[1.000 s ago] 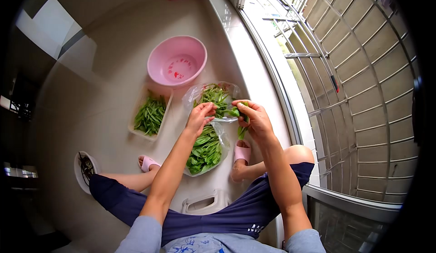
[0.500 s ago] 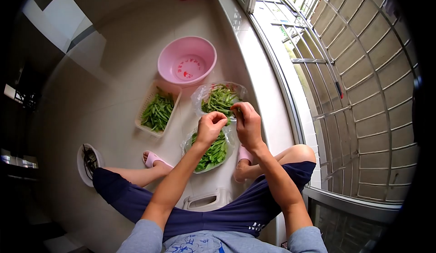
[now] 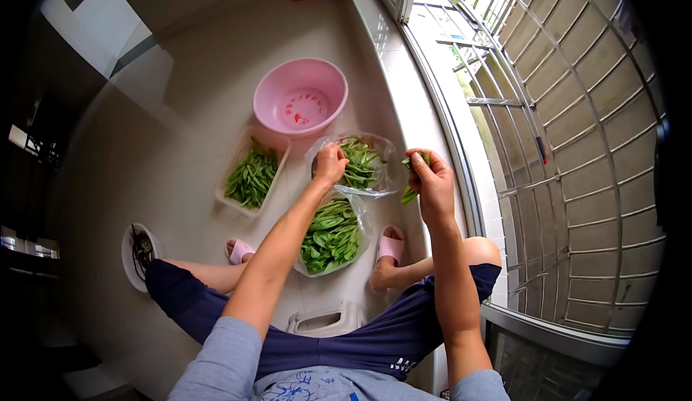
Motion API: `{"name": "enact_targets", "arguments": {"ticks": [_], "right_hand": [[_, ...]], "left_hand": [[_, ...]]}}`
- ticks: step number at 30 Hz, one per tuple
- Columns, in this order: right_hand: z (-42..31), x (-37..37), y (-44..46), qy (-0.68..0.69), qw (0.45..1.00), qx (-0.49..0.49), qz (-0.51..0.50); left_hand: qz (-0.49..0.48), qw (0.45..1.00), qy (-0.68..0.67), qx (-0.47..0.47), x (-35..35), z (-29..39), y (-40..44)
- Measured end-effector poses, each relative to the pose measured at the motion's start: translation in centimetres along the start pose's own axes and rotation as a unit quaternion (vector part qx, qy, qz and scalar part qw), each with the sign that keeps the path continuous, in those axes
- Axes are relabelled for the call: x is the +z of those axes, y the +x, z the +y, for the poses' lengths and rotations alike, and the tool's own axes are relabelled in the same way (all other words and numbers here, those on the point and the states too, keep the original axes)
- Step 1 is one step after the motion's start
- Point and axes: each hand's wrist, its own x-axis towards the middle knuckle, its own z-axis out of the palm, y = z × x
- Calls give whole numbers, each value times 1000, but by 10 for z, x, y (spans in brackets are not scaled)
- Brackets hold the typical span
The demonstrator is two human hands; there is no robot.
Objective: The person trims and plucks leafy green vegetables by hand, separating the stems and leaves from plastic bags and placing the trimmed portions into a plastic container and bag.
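My right hand (image 3: 434,185) is raised at the right, by the ledge, its fingers closed on a leafy green sprig (image 3: 409,195). Leaves poke out above and below the fingers. My left hand (image 3: 330,163) is over the left side of a clear plastic bag of green stems (image 3: 360,173), fingers bent together; what they hold, if anything, is hidden. Just below it, nearer to me, lies another clear plastic bag of leafy greens (image 3: 331,239). To the left, a pale plastic basket (image 3: 229,201) contains more leafy greens (image 3: 252,176).
A pink basin (image 3: 263,87) stands beyond the basket. At the left is a white bin (image 3: 130,275) with dark strips in it. A tiled ledge (image 3: 414,113) and barred window run along the right. My slippered feet flank the near bag.
My hands have drawn apart. The left has moved up and left over the bag of stems; the right has moved right and a little down, with the leafy sprig now showing in it.
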Motion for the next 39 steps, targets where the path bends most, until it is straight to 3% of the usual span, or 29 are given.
{"name": "enact_targets", "arguments": {"ticks": [3, 5, 7, 9, 12, 13, 15, 17, 19, 21, 24, 25, 26, 28, 29, 30, 33, 36, 37, 39], "right_hand": [[7, -1, 2, 88, 993, 73, -30], [24, 1, 3, 165, 971, 168, -42], [52, 6, -1, 179, 955, 221, -83], [85, 22, -4, 212, 913, 339, -82], [131, 62, 4, 214, 879, 424, -44], [143, 80, 10, 166, 896, 405, -75], [168, 123, 24, 103, 916, 376, -96], [199, 167, 42, 42, 930, 352, -101], [227, 211, 64, -41, 936, 342, -72], [267, 236, 96, -152, 945, 254, -138], [290, 272, 126, -90, 949, 274, -126], [313, 264, 145, -95, 947, 278, -131], [343, 242, 172, -114, 947, 150, -259], [327, 247, 170, -121, 946, 124, -274], [272, 270, 145, -115, 954, 225, -162], [236, 281, 125, -91, 957, 254, -102], [211, 242, 105, -135, 954, 169, -207], [187, 183, 55, -228, 941, 83, -235], [183, 159, 39, -273, 931, 71, -230], [191, 107, 14, -353, 891, 135, -251]], "left_hand": [[11, 999, 17, 44, -32, -4, -4], [-10, 993, -93, 70, -74, -1, -19], [-54, 990, -119, 57, -126, 0, -40], [-56, 985, -164, 21, -172, -2, -63], [-35, 972, -231, -5, -217, -21, -88], [-25, 972, -232, -9, -223, -30, -94], [31, 930, -364, -46, -229, -51, -104], [64, 916, -384, -92, -233, -68, -107], [77, 914, -396, -51, -255, -58, -109], [107, 915, -386, -52, -272, -67, -108], [152, 920, -355, -71, -290, -85, -109], [157, 918, -357, -77, -296, -86, -109], [170, 915, -361, -66, -300, -85, -109], [188, 914, -357, -50, -303, -86, -110], [188, 912, -360, -55, -302, -88, -110], [197, 921, -333, -46, -301, -88, -109], [162, 947, -274, -42, -297, -82, -110], [158, 961, -225, -16, -289, -75, -111], [145, 965, -216, -18, -288, -68, -112], [124, 971, -203, -14, -282, -61, -111]]}}
